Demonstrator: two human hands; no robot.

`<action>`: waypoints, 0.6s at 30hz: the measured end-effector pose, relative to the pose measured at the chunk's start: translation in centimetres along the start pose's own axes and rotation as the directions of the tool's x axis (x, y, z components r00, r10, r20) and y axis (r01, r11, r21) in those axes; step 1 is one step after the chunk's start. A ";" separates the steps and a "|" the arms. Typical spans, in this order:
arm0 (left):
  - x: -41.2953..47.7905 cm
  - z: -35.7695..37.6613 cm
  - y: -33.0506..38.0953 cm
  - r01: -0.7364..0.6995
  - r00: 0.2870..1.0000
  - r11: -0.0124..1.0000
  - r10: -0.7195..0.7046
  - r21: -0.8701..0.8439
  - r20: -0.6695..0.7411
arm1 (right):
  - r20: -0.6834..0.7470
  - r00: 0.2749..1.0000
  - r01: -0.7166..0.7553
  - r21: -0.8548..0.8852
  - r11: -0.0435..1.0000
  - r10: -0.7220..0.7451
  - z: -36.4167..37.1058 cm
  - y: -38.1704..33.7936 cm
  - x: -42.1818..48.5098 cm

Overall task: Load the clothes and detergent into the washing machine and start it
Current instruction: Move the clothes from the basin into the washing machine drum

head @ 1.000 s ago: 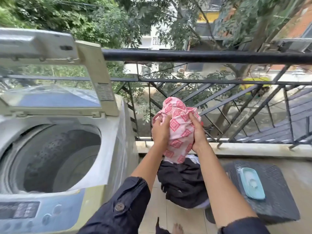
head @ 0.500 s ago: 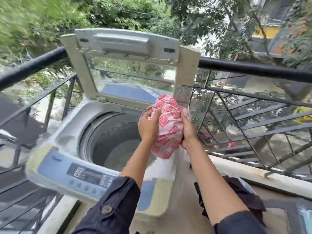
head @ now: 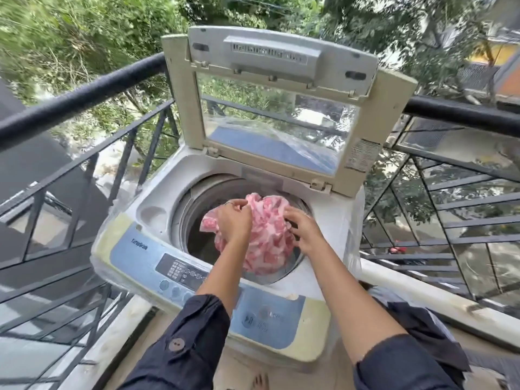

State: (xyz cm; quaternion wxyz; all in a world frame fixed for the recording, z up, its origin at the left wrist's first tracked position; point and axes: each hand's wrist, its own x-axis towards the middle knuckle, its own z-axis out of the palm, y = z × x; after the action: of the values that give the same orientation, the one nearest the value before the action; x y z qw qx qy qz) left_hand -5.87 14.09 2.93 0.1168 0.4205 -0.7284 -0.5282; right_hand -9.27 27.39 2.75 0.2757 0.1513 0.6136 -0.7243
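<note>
Our left hand [head: 235, 220] and right hand [head: 305, 230] pinch the bunched pink-and-white patterned cloth [head: 267, 246] by its upper folds, over the drum mouth of the white top-loading washing machine [head: 157, 198]; it looks light and limp, so a bunch-grip should work anywhere.

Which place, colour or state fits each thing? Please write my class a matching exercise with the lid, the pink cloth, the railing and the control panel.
Things:
1 lid
2 pink cloth
3 railing
4 control panel

Descriptions:
A black, behind the washer
B raised upright
C blue, at the washer's front
D held by the left hand and right hand over the drum

Pairs: 1-B; 2-D; 3-A; 4-C
</note>
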 end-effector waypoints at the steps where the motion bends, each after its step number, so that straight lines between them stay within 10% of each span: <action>1: -0.1 0.0 0.0 0.007 1.000 1.000 -0.007 -0.002 -0.003 | -0.011 1.000 -0.017 -0.025 1.000 0.016 0.0 0.1 -0.2; 18: -5.9 6.4 2.3 -0.181 0.978 0.978 0.190 -0.102 0.083 | -0.065 0.991 0.119 0.097 0.988 -0.113 -6.9 -1.3 -2.2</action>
State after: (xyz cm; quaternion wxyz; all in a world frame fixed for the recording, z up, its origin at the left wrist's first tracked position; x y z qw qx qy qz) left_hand -7.24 22.92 3.88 0.1514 0.3198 -0.7433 -0.5677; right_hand -9.07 34.71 3.67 0.2067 0.1507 0.5920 -0.7643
